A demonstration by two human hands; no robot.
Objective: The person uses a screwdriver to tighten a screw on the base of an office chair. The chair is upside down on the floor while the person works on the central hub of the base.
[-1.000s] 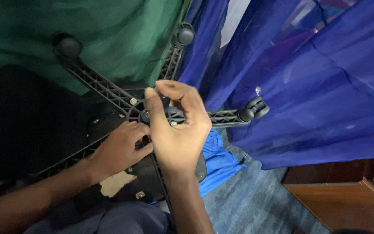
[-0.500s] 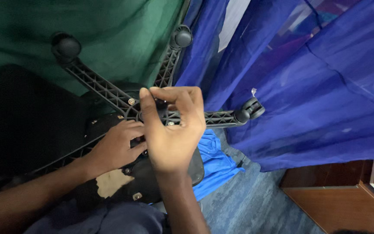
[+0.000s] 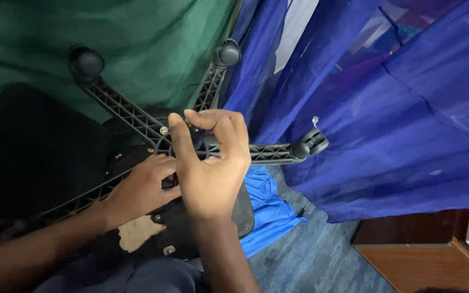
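An upturned black office chair lies in front of me, its star-shaped wheel base facing up with ribbed plastic arms and round castors. My right hand is curled around the central hub of the base, thumb and fingers pinching it. My left hand sits lower and to the left, fingers tucked under the hub against the worn underside of the seat. What the fingers hold inside the hub is hidden.
Green cloth hangs behind the chair at the left. Blue sheer curtains fill the right side. A blue cloth lies on the blue-grey carpet. A wooden furniture edge shows at the lower right.
My right hand has closed tighter around the hub, its fingers curling in from a flatter spread. The chair base has shifted slightly. My left hand stays under the hub.
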